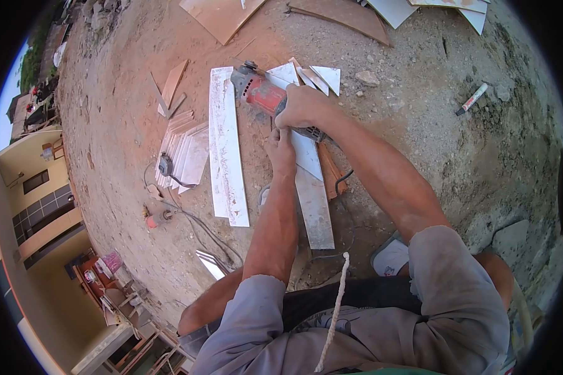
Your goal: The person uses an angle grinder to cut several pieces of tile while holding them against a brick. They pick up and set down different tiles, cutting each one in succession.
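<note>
An angle grinder with a red body and dark head points up and left above the tile pieces. My right hand is closed around its rear body. Just below, my left hand has its fingers pinched together close under the grinder; what they hold is hidden. Beneath my hands lies a long tile strip, with reddish-brown tile pieces beside it. Left of my hands, long white tile strips lie overlapped on the ground. Small white tile offcuts sit beyond the grinder.
A fanned stack of tile pieces lies left, with a plug on a cable near it. A red tool rests on the dirt. A marker lies right. Larger tiles are at the far side.
</note>
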Demonstrator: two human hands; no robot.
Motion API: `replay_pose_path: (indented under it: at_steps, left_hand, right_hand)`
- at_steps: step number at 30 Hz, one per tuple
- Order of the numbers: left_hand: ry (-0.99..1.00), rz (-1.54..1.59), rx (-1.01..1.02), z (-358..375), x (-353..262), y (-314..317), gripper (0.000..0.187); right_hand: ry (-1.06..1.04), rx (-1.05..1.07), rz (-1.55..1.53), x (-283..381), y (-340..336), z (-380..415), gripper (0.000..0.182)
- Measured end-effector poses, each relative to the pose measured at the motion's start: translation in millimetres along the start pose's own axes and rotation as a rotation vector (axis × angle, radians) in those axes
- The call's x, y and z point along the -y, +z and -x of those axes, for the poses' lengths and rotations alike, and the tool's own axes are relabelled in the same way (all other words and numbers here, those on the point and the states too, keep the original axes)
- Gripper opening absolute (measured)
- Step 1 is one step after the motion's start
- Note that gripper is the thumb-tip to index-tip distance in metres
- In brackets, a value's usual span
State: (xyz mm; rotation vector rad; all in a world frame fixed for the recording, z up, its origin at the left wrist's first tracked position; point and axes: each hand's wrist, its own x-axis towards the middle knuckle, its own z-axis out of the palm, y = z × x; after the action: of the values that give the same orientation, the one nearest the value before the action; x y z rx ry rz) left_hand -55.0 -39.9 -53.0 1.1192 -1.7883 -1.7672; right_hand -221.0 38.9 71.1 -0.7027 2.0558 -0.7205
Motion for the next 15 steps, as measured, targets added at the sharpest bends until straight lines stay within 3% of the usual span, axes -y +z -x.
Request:
replay_pose_path:
  at_steps: [15]
  left_hand:
    - [-0.012,-0.013,-0.021,1.4,-0.7,1.4,0.034]
  right_hand:
    - [-0.004,-0.012,0.012,-0.4,1.9,-3.3,0.058]
